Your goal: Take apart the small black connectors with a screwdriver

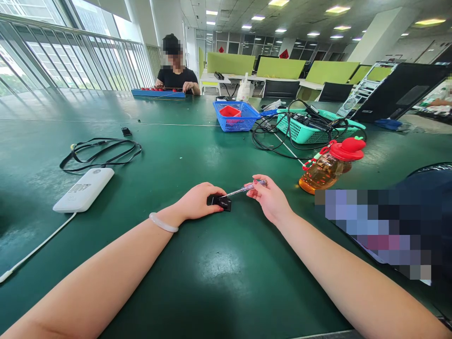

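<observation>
On the green table, my left hand (199, 201) is closed around a small black boxy part (225, 203), its thumb and fingers pressing on the sides. What kind of part it is, I cannot make out. My right hand (267, 197) grips a slim screwdriver (243, 189) with a clear handle, held at a low slant. The tool's tip reaches the top of the black part, beside my left thumb. A pale bangle (163, 223) circles my left wrist.
A white power bank (84, 190) and a coiled black cable (102, 153) lie left. Right stands a bottle (323, 169) with a red lid. Behind are a blue basket (236, 123), a green basket (300, 134) with cables, and a person (178, 77) at a blue tray (158, 94).
</observation>
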### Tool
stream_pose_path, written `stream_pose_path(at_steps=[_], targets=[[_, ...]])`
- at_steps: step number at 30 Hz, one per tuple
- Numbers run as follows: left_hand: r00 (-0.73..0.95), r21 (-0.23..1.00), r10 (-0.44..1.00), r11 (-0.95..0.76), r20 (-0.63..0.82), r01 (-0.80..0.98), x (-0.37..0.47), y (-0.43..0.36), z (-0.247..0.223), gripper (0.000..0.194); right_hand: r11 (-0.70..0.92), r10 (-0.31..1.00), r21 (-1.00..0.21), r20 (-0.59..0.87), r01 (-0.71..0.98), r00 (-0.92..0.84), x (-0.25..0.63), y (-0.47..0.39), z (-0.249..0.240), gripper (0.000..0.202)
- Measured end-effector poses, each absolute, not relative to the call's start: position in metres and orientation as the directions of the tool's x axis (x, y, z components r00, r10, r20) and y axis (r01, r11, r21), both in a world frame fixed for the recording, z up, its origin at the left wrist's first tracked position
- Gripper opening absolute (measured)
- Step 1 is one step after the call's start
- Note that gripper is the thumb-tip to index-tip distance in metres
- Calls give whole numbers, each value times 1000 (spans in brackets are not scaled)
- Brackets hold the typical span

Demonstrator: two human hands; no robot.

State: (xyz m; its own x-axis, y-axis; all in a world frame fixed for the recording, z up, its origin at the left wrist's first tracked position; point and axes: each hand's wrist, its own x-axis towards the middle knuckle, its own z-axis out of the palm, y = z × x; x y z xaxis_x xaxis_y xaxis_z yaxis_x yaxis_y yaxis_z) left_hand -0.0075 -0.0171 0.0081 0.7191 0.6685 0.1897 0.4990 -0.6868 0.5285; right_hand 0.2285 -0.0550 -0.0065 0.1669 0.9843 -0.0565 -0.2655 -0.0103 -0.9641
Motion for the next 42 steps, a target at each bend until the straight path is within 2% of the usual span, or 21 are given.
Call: stream_pose_path(at_steps=[8, 13, 15, 18, 21, 29, 35, 39, 42], targets=[[713, 518, 678, -680, 177, 519, -7, -18, 9, 34, 33, 989, -979, 3, -200, 149, 226, -57, -3, 42], [675, 509, 719, -649, 165, 566, -7, -15, 7, 36, 203, 964, -979, 204, 22, 170, 228, -59, -4, 36], [654, 505, 738, -634, 166, 586, -7, -14, 6, 36, 307, 918, -929, 346, 205, 195, 229, -64, -1, 33], [650, 496, 739, -637, 177, 589, -8, -13, 5, 37, 452, 799, -761, 577, 465, 168, 227, -74, 5, 32], [664, 485, 723, -658, 192, 576, -8, -14, 4, 41, 565, 717, -634, 694, 528, 67, 223, -83, 9, 32], [684, 496, 701, -675, 203, 545, -9, -14, 6, 41, 712, 626, -411, 739, 569, -250, 217, -87, 10, 20], [677, 506, 712, -661, 188, 554, -8, -14, 5, 42, 769, 576, -342, 738, 540, -352, 214, -89, 18, 38], [676, 503, 712, -662, 192, 555, -9, -13, 4, 41, 749, 552, -296, 773, 592, -313, 215, -88, 17, 35], [677, 505, 712, -660, 186, 556, -9, -13, 4, 40, 663, 620, -396, 766, 636, -170, 218, -86, 12, 27]])
